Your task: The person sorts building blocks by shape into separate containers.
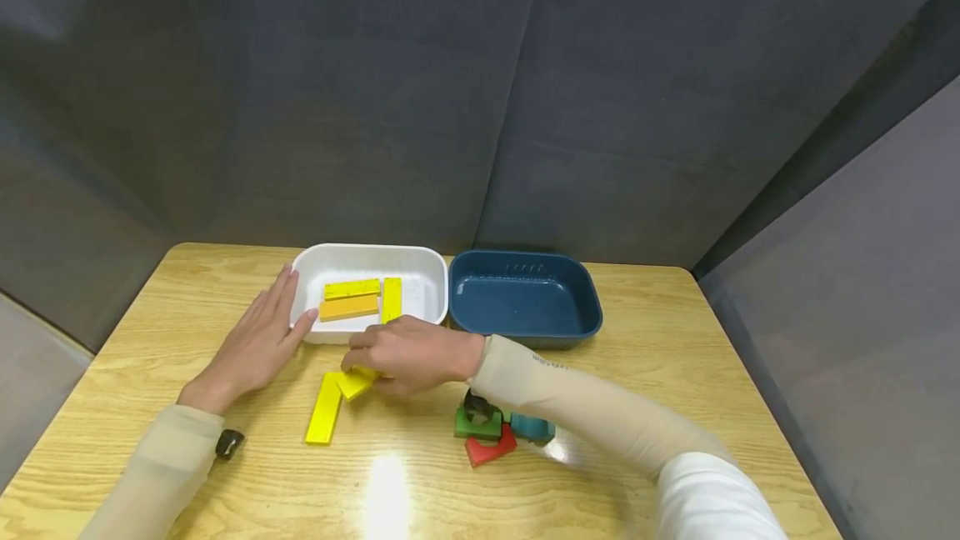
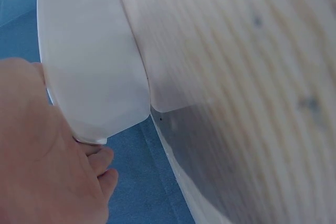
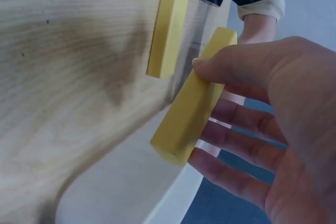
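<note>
In the head view, the white tub (image 1: 324, 336) is steadied at its left end by the left hand (image 1: 257, 338), whose fingers are straight and close together, with the thumb spread apart, probably so that the tub cannot slide; a yellow block (image 1: 354, 385) is held by the right hand (image 1: 408, 352) just in front of the tub, near a loose yellow block (image 1: 325, 409); inside the tub, an orange block (image 1: 349, 308) and two yellow pieces (image 1: 352, 289) (image 1: 392, 298) are contained; the blue tub (image 1: 525, 302) is set just right of it, while green (image 1: 480, 425), red (image 1: 491, 447) and teal blocks (image 1: 532, 428) are clustered in front and to its right.

In the left wrist view, the tub's end is touched by the hand; how firmly it is pressed cannot be told.

In the right wrist view, the yellow block is clamped between thumb and fingers across its long sides, presumably so that its ends are free; the fingers are slightly parted.
</note>
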The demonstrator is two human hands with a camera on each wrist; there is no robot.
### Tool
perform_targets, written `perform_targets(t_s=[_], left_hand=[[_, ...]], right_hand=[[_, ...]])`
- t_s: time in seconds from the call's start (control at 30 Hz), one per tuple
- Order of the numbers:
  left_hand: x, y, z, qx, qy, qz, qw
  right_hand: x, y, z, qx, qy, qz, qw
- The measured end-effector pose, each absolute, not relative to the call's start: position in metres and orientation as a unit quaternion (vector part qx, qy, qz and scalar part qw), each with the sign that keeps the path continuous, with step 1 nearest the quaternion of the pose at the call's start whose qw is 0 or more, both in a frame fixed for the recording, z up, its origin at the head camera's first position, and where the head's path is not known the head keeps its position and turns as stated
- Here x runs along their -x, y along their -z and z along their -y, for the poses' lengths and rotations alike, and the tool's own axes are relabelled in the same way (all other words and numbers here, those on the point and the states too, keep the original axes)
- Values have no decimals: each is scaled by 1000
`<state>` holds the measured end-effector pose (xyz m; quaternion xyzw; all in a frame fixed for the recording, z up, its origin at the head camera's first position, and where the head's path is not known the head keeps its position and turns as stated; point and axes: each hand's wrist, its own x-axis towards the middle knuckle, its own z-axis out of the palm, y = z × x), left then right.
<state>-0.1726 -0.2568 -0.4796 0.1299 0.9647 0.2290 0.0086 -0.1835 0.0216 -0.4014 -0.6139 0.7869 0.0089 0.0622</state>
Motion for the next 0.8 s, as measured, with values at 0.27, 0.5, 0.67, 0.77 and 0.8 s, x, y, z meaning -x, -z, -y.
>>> perform_targets(t_s=[0.27,0.5,0.67,0.77,0.8], left_hand=[[174,481,259,-135,-231,-963,9],[174,482,259,-137,-237,-962,7],[175,482,258,-137,-237,-962,6],[174,480,258,-135,-235,-963,9],[174,479,258,-135,-234,-963,10]], right_hand=[[194,389,-21,604,12,-794,68],[205,378,-19,590,23,-804,66],[216,372,-16,574,27,-816,67],[222,370,-13,564,27,-822,73],[225,370,-12,561,26,-824,75]])
